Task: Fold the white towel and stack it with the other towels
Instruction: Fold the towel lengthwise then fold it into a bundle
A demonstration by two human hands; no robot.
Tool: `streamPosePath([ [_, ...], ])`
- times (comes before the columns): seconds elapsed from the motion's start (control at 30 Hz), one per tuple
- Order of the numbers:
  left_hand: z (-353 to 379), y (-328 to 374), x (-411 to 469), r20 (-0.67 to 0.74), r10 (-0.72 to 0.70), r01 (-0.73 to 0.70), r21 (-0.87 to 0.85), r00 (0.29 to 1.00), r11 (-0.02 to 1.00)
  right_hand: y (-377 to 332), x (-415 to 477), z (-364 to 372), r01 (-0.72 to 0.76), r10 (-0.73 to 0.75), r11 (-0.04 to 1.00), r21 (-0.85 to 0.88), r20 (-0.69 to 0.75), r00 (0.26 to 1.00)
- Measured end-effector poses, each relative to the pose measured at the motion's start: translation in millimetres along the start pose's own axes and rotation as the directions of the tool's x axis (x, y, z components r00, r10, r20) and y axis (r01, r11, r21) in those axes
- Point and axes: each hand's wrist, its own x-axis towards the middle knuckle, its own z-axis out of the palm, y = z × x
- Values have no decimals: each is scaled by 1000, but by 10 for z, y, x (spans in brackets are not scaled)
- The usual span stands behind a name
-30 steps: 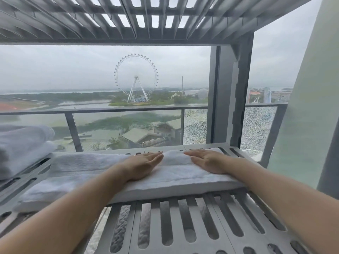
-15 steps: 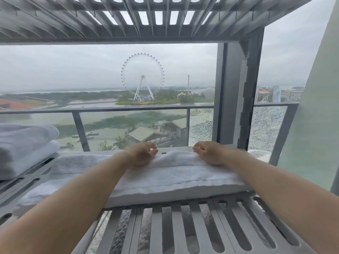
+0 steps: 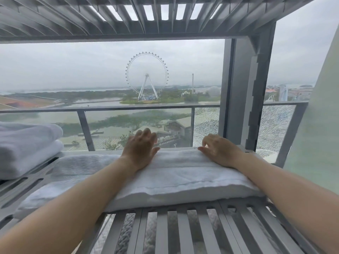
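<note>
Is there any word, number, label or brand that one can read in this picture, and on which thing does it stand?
None: no text can be read anywhere in the head view.
White towel under the left hand and right hand: no tag or print shows.
Folded towels on the left: no label shows.
Grey slatted shelf: no marking shows.
Distant buildings beyond the railing: any signs are too small and blurred to read.
</note>
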Motion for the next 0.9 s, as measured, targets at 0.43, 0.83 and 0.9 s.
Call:
streamPosePath([
  [0.43, -211, 439, -318, 311, 223, -74, -426, 924, 902, -389, -334, -738, -10, -44, 990, 139, 377, 925],
  [0.83, -516, 1078, -473, 153, 282, -219, -334, 947, 917, -447, -814, -952, -257, 111, 952, 167, 594, 797],
  [0.9, -518, 1094, -469, 141, 245, -198, -284, 959, 938, -480, -839, -931, -253, 125, 955, 156, 562, 818],
])
